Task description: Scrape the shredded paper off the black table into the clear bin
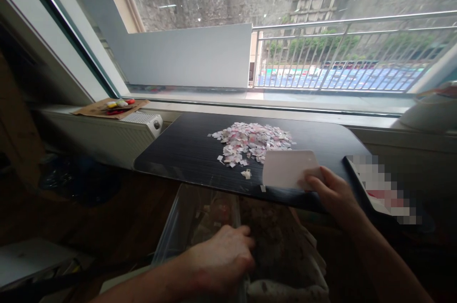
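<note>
My right hand (pixel 330 193) grips a white plastic scraper card (pixel 287 168) that stands on its edge on the black tabletop (pixel 185 150), just right of a heap of small pink and white paper scraps (pixel 252 141). A few stray scraps (pixel 246 174) lie near the card. Below the table's front edge, my left hand (pixel 223 257) is closed on the rim of a clear plastic bin (pixel 185 227) lined with a bag and holding dark debris.
A white radiator (pixel 117 136) stands left of the table with a cardboard piece and small coloured items (pixel 114 105) on top. A large window with a railing is behind. A blurred-out flat object (pixel 382 188) lies at the table's right end. White item (pixel 428 112) on the sill.
</note>
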`<state>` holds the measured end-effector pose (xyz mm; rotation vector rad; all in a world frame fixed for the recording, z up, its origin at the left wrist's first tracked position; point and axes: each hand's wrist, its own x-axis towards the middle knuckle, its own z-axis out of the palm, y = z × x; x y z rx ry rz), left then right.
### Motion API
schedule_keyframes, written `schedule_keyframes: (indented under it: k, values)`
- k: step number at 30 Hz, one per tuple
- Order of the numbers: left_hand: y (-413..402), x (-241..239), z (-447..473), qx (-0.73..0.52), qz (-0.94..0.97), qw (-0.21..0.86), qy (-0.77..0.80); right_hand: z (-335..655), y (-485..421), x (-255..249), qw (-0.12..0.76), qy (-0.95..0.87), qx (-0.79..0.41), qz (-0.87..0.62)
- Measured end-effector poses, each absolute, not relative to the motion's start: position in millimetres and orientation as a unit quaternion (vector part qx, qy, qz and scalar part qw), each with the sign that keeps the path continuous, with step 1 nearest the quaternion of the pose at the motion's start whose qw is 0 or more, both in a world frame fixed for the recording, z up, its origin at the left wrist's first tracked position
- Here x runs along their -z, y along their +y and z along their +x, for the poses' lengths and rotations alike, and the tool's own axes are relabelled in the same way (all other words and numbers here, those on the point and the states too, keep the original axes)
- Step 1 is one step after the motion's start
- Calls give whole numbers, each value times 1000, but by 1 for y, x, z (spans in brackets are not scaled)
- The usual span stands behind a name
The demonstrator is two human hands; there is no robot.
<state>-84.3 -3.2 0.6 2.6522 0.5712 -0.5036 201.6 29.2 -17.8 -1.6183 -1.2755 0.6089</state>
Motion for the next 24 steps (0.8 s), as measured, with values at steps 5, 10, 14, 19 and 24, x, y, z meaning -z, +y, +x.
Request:
schedule_keyframes:
  k: [5,10,14,19,24]
  values:
    - [-3,0,-85,168,946,193,200,203,28,22,489,-498,-332,-635]
    - [-3,0,-84,168,946,192,199,204,21,17,484,-505,-360,-618]
    - [-3,-2,-83,177,945,189,198,204,19,12,491,-517,-343,-612]
    - [-3,-1,-83,177,945,190,200,201,23,15,486,-521,-315,-627]
    - [-3,-1,-83,167,950,180,194,208,18,16,461,-544,-329,-620]
